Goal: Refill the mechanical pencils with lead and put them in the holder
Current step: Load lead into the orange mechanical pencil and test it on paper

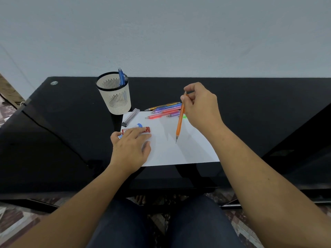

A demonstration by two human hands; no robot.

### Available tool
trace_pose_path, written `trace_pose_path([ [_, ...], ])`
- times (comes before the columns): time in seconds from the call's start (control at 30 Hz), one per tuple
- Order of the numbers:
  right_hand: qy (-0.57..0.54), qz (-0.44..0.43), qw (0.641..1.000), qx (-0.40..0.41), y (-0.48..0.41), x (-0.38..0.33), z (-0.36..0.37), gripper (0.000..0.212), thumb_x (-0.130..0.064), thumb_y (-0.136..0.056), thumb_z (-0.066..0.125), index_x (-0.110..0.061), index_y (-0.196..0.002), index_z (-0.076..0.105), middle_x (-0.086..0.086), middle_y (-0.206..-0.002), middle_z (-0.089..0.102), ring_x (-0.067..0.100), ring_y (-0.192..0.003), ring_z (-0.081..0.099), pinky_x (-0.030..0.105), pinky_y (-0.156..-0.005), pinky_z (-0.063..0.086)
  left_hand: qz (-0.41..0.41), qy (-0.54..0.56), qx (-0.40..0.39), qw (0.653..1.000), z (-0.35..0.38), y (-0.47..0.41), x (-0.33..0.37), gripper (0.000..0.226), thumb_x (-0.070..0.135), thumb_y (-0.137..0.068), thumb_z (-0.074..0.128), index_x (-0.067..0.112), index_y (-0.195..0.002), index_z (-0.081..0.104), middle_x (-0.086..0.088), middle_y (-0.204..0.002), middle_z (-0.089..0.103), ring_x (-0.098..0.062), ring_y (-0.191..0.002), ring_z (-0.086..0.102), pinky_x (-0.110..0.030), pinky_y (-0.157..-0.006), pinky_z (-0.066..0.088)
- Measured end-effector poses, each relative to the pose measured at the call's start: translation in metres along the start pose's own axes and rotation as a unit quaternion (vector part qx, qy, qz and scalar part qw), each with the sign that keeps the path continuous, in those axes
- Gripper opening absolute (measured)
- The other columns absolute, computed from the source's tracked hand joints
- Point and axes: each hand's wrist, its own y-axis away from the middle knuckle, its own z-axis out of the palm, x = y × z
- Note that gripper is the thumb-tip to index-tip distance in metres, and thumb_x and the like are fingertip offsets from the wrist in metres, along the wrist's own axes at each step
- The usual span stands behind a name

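Head view: my right hand [200,108] pinches the orange pencil [180,122] by its top, tip down over the paper [188,151] (probably clicking lead out). My left hand [130,147] lies flat, steadying the red lead case [147,129]. The holder [114,97] stands far left.

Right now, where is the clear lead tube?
Head view, left of centre: the clear lead tube lies over the white paper's far left corner, beside the mesh holder.
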Motion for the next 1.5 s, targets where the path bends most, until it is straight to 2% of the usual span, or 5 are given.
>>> trace_pose_path([
  [0.5,-0.011,-0.085,0.996,0.018,0.009,-0.003,-0.006,0.036,-0.019,-0.096,0.054,-0.023,-0.131,0.048,-0.011,-0.088,0.061,0.003,-0.081,0.061,0.002,-0.068,0.042,0.008,-0.004,-0.012,1.0,-0.002,-0.001,-0.001,0.039,0.041,-0.087,0.041,0.031,-0.113,0.068,0.012,-0.13,0.058,-0.012,-0.122,0.051,-0.046,-0.098,0.021],
  [0.7,-0.065,-0.084,0.993,0.049,0.015,0.002,-0.019,0.019,-0.018,-0.094,0.058,-0.02,-0.112,0.052,-0.013,-0.086,0.06,0.001,-0.081,0.062,0.007,-0.07,0.048,0.004,0.011,0.027,1.0,-0.009,-0.003,-0.002,0.043,0.047,-0.088,0.037,0.03,-0.117,0.065,0.01,-0.126,0.06,-0.011,-0.118,0.054,-0.044,-0.098,0.022],
  [0.93,-0.072,-0.006,0.997,0.005,0.025,0.015,-0.021,0.013,-0.013,-0.083,0.072,-0.023,-0.085,0.063,-0.011,-0.082,0.066,0.003,-0.073,0.064,0.014,-0.06,0.052,-0.01,-0.006,0.062,0.998,-0.033,-0.012,-0.017,0.036,0.029,-0.082,0.068,0.023,-0.117,0.065,0.004,-0.122,0.063,-0.017,-0.115,0.055,-0.045,-0.097,0.024],
  [1.27,-0.024,-0.029,0.997,-0.067,0.021,0.009,0.018,0.016,-0.023,-0.092,0.061,-0.026,-0.107,0.066,-0.011,-0.096,0.063,0.006,-0.083,0.059,0.012,-0.068,0.048,-0.032,-0.048,0.072,0.996,-0.061,-0.015,-0.052,0.033,0.028,-0.08,0.071,0.023,-0.112,0.066,0.003,-0.115,0.065,-0.018,-0.112,0.056,-0.045,-0.095,0.025],
  [1.5,-0.037,-0.073,0.997,0.011,-0.013,-0.018,0.054,0.021,-0.022,-0.095,0.056,-0.026,-0.114,0.064,-0.007,-0.101,0.053,0.004,-0.08,0.055,0.005,-0.066,0.04,-0.018,-0.065,0.119,0.991,-0.079,-0.036,-0.078,0.028,0.028,-0.081,0.07,0.023,-0.108,0.067,0.003,-0.111,0.066,-0.018,-0.107,0.057,-0.044,-0.092,0.027],
])
